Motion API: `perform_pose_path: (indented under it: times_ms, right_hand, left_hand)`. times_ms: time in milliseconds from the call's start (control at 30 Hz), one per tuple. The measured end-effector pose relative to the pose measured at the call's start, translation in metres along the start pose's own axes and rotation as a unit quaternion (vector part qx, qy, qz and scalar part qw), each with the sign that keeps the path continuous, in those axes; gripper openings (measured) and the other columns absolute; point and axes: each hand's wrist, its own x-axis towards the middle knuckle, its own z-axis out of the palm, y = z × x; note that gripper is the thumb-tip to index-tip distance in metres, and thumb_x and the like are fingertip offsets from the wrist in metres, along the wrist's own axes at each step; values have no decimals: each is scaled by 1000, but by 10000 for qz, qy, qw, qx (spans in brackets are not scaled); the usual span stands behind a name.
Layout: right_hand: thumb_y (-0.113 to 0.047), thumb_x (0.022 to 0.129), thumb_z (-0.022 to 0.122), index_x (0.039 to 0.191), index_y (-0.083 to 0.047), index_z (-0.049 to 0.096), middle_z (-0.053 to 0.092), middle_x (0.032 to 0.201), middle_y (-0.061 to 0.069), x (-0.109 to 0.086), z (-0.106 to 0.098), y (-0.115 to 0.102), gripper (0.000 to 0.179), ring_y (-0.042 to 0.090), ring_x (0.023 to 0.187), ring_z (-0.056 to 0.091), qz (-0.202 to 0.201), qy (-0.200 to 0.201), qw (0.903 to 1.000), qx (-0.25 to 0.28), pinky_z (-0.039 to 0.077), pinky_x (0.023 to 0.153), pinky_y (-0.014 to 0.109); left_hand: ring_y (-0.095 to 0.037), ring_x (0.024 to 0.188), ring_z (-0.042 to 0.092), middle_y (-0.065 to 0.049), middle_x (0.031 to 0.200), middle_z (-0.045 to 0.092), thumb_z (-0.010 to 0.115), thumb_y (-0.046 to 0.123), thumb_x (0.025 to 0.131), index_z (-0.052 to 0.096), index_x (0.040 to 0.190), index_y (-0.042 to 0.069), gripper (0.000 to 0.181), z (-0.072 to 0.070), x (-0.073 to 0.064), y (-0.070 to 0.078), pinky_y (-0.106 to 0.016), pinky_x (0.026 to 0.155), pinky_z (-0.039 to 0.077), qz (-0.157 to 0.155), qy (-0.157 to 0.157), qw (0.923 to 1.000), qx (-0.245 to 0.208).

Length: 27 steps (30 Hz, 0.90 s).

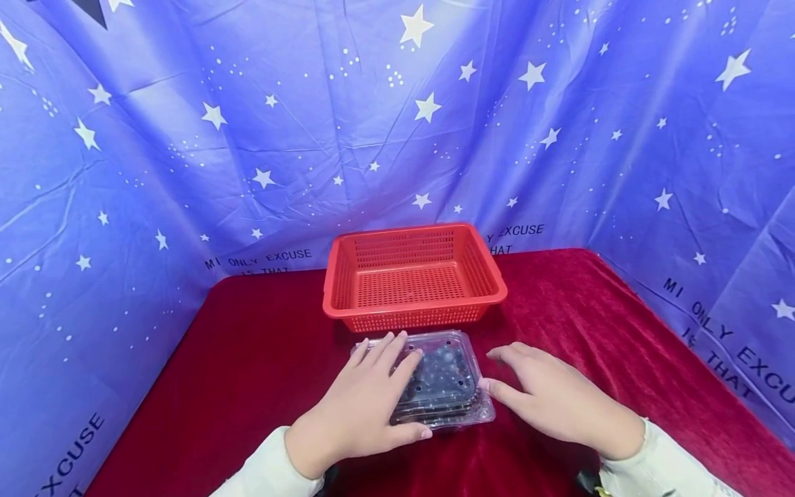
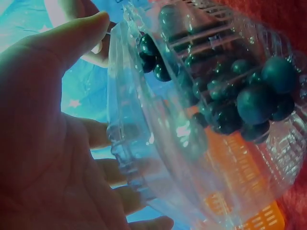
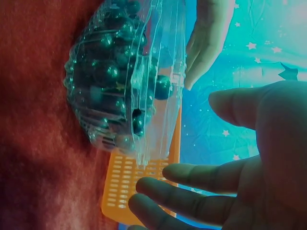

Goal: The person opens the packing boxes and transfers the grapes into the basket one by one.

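A clear plastic clamshell box (image 1: 448,376) of dark round fruit (image 2: 259,103) sits on the red cloth, its lid down over the contents. My left hand (image 1: 360,407) rests on the lid's left part, fingers outstretched and thumb along the near side. Beside the right end of the box is my right hand (image 1: 559,393), its fingers extended and parted. The right thumb tip is at the box's edge; whether it touches cannot be told. In the right wrist view the lid rim (image 3: 139,96) shows a small gap, with fruit visible near it.
Just behind the box stands a red perforated plastic basket (image 1: 416,312) with nothing inside. Dark red velvet cloth (image 1: 248,386) covers the table. A blue star-patterned curtain (image 1: 348,124) hangs round the back and sides.
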Motion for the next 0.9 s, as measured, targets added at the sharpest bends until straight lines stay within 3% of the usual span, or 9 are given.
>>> perform_pose_path:
  times_ms: [133, 267, 367, 600, 900]
  right_hand:
    - [-65, 96, 59, 128, -13, 68, 71, 120, -2, -2, 4, -1, 62, 18, 113, 68, 8, 17, 10000, 61, 56, 97, 48]
    - [-59, 96, 64, 122, -14, 69, 66, 89, -17, -3, 7, -2, 52, 0, 83, 62, 67, -35, 9997, 251, 57, 80, 32]
    - [-54, 97, 66, 119, -14, 69, 57, 73, -20, -3, 8, -3, 46, -3, 67, 53, 51, -96, 9987, 494, 51, 68, 24]
    - [-47, 96, 69, 108, -19, 70, 58, 71, -19, -7, 9, -4, 31, -2, 61, 52, 225, -104, 9962, 831, 48, 63, 22]
    - [-39, 97, 69, 99, -22, 69, 59, 67, -15, -11, 16, -3, 17, 1, 57, 51, 362, -224, 9916, 1223, 46, 57, 23]
  left_hand:
    - [-34, 154, 33, -13, 166, 36, 64, 78, 82, 40, 158, 17, 100, 2, 0, 2, -57, 123, 29, 87, 35, 9999, 56]
    - [-32, 153, 36, -13, 163, 39, 71, 74, 80, 42, 157, 15, 101, 5, 0, 2, -56, 123, 30, 181, 87, 9997, 169]
    - [-32, 153, 35, -13, 164, 39, 72, 71, 80, 42, 157, 15, 100, 8, 1, 1, -56, 123, 30, 184, 84, 9995, 224]
    - [-32, 155, 33, -13, 165, 38, 76, 67, 80, 41, 158, 16, 99, 7, 5, 3, -59, 123, 29, 181, 38, 9998, 110]
    - [-33, 153, 37, -13, 162, 41, 78, 65, 79, 43, 156, 15, 98, 5, 12, 18, -59, 122, 31, 424, 167, 9989, 94]
